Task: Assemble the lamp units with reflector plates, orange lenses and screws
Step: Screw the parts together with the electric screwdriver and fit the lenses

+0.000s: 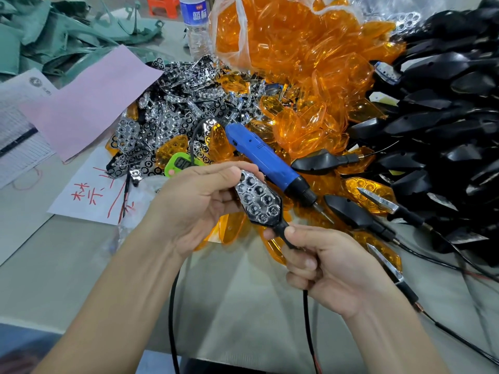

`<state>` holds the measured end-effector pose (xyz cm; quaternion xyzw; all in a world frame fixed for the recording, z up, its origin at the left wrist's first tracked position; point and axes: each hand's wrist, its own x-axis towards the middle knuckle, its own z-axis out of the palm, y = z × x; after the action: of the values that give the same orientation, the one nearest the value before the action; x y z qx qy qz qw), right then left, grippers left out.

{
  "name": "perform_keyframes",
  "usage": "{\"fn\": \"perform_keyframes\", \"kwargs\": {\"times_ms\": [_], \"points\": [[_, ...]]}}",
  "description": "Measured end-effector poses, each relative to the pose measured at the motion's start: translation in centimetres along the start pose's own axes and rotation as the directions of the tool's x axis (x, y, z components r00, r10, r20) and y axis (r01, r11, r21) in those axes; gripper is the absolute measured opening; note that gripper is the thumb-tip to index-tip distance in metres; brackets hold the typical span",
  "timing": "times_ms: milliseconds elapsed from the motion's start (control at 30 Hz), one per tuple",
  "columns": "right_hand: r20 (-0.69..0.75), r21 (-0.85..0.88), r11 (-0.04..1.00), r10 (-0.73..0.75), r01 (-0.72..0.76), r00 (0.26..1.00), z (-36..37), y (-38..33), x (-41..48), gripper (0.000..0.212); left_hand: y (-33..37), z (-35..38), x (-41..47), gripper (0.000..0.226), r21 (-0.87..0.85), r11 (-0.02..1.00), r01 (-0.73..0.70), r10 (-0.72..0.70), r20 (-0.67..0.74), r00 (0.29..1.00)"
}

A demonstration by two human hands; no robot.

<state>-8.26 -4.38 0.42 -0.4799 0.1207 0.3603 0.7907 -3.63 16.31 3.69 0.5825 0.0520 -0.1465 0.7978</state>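
I hold one black lamp unit above the table, its chrome honeycomb reflector plate facing up. My left hand grips its pointed upper end with thumb on top. My right hand pinches the black stem below the lamp body and curls around its wire. A blue electric screwdriver lies just behind the lamp, tip pointing right and down. Orange lenses are heaped behind it, partly in a clear bag. Chrome reflector plates lie piled at centre left. Screws are not visible.
Black lamp housings with wires are stacked on the right. Several lamps with orange lenses fitted lie near my right hand. A water bottle, pink paper, a white note with red writing and a green timer sit at left.
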Motion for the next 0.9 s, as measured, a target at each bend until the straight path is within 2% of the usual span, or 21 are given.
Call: {"fn": "perform_keyframes", "kwargs": {"times_ms": [133,167,200,233,300,333,400,433,567,900], "points": [[-0.016,0.016,1.000,-0.007,0.007,1.000,0.5,0.0,0.1,0.032,0.0,0.6,-0.3,0.036,0.015,0.999,-0.033,0.035,-0.095,0.995],[-0.015,0.027,1.000,-0.005,0.006,1.000,0.6,-0.1,0.1,0.032,-0.1,0.9,-0.4,0.036,0.071,0.994,-0.087,0.097,-0.154,0.983],[-0.014,0.038,0.999,-0.004,0.004,1.000,0.8,-0.1,0.2,0.031,-0.2,1.1,-0.5,0.033,0.199,0.968,-0.154,0.198,-0.222,0.955],[-0.015,0.048,0.999,-0.003,0.004,1.000,0.8,-0.2,0.2,0.030,-0.4,1.1,-0.6,0.030,0.369,0.904,-0.216,0.326,-0.268,0.907],[-0.027,0.058,0.998,-0.003,0.004,1.000,0.8,-0.3,0.4,0.029,-0.2,1.1,-0.9,0.025,0.636,0.716,-0.288,0.532,-0.231,0.815],[-0.037,0.060,0.998,-0.001,0.003,0.999,0.7,-0.2,0.5,0.029,0.1,1.0,-1.2,0.023,0.701,0.643,-0.308,0.585,-0.190,0.788],[-0.053,0.063,0.998,0.008,-0.005,0.999,0.5,-0.1,0.6,0.029,0.8,0.6,-1.6,0.019,0.775,0.557,-0.299,0.612,-0.140,0.778],[-0.053,0.064,0.998,0.011,-0.008,0.999,0.5,0.0,0.6,0.029,1.3,0.4,-1.7,0.018,0.788,0.549,-0.278,0.594,-0.134,0.793],[-0.042,0.069,0.998,0.013,-0.010,0.999,0.6,0.1,0.7,0.028,2.5,-0.4,-1.2,0.030,0.662,0.704,-0.257,0.464,-0.155,0.872],[-0.021,0.055,0.998,0.018,-0.017,1.000,0.4,0.0,0.6,0.030,1.9,-0.3,-0.6,0.023,0.644,0.734,-0.215,0.412,-0.170,0.895]]}}
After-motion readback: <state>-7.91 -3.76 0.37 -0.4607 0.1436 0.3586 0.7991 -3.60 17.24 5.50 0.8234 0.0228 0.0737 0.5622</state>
